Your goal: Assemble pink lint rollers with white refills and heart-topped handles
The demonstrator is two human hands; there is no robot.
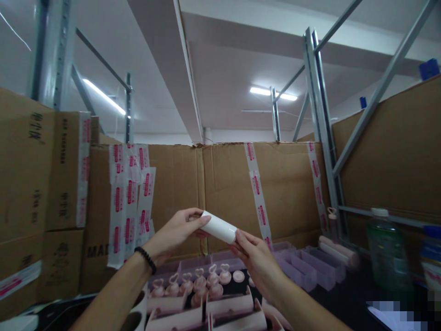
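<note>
A smooth white cylinder (219, 227) is held up at a tilt, its right end lower, above the work surface. My left hand (189, 226) pinches its upper left end between thumb and fingers. At the lower right end, the fingers of my right hand (250, 248) close on it too. Beneath my hands stand several pink caps with heart-shaped loops (200, 280). In front of those lie several pale pink cylinder parts (230, 305), partly cut off by the lower edge of the view.
Purple trays (310, 269) stand behind and to the right. A green bottle (387, 248) and a blue-capped container (432, 257) are at far right. Cardboard panels (227, 184) close off the back, cartons (65, 174) are stacked left, and metal posts (320, 92) rise at the sides.
</note>
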